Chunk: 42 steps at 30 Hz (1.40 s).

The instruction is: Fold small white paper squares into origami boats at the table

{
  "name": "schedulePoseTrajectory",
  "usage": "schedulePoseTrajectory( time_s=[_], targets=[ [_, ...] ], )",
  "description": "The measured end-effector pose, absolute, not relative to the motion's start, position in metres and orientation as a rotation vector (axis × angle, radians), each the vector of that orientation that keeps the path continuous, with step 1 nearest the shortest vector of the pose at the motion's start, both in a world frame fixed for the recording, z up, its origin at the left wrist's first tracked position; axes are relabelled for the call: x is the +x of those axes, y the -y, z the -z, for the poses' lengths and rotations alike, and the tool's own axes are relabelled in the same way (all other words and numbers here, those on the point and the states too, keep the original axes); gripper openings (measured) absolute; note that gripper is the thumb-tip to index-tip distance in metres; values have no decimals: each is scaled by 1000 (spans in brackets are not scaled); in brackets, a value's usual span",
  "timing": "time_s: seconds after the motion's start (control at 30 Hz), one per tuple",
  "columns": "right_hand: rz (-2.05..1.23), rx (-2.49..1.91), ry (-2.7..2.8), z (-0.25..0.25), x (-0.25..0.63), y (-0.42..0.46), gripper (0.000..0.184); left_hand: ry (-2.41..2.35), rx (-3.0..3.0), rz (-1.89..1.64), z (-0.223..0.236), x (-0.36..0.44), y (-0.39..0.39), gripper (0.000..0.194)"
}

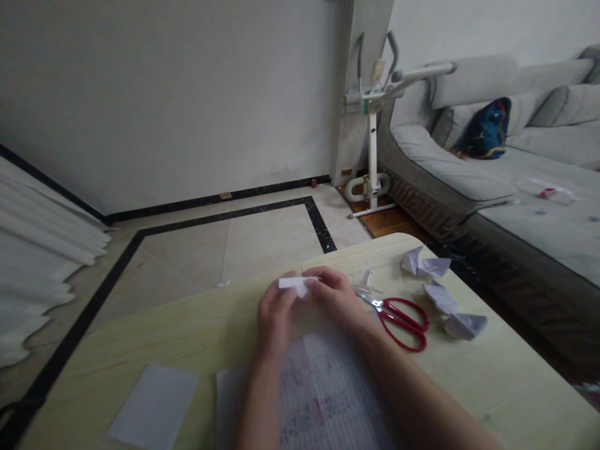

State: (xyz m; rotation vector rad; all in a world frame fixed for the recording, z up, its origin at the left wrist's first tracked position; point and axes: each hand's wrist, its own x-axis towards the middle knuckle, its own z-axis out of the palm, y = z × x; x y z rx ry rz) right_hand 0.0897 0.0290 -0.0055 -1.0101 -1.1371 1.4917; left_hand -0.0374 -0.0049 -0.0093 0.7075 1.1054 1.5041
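A small folded piece of white paper (296, 284) is held up between my two hands, over the far part of the table. My left hand (275, 309) pinches its left end, thumb in front. On the right end, the thumb and fingers of my right hand (334, 292) are closed. Below my forearms lies a lined sheet (323, 394) with handwriting on it. Red-handled scissors (404, 322) rest just right of my right hand, blades toward it. Thin paper scraps (368, 281) lie by the blade tips.
Several folded paper pieces (464, 325) sit along the table's right side. A blank white sheet (154, 406) lies at the left on the wooden table (210, 337). Beyond are an exercise machine (372, 150) and a grey sofa (450, 169) with a blue bag (490, 128).
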Motion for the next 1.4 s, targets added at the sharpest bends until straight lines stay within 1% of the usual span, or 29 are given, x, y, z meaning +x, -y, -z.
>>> schedulePoseTrajectory(
  time_s=[0.23, 0.4, 0.6, 0.8, 1.0, 1.23, 1.4],
  targets=[
    [-1515, -988, 1225, 3, 91, -27, 17, -971, 522, -1537, 4, -38, 2, 26],
    [-1477, -938, 1269, 3, 91, -27, 16, -1014, 585, -1495, 7, -39, 3, 29],
    [-1482, -980, 1262, 2, 90, -26, 14, -1027, 650, -1481, 11, -39, 3, 30],
    [-1591, -861, 1208, 4, 94, -29, 12, -1011, 707, -1458, 7, -38, 4, 28],
    [-1675, -716, 1178, 6, 96, -31, 19, -1010, 797, -1389, 9, -40, 5, 29],
    [-1598, -757, 1272, 6, 97, -30, 15, -975, 793, -1406, 9, -40, 5, 26],
    [-1691, -742, 1169, 5, 98, -30, 20, -834, 716, -1395, 6, -40, 4, 22]
  ],
)
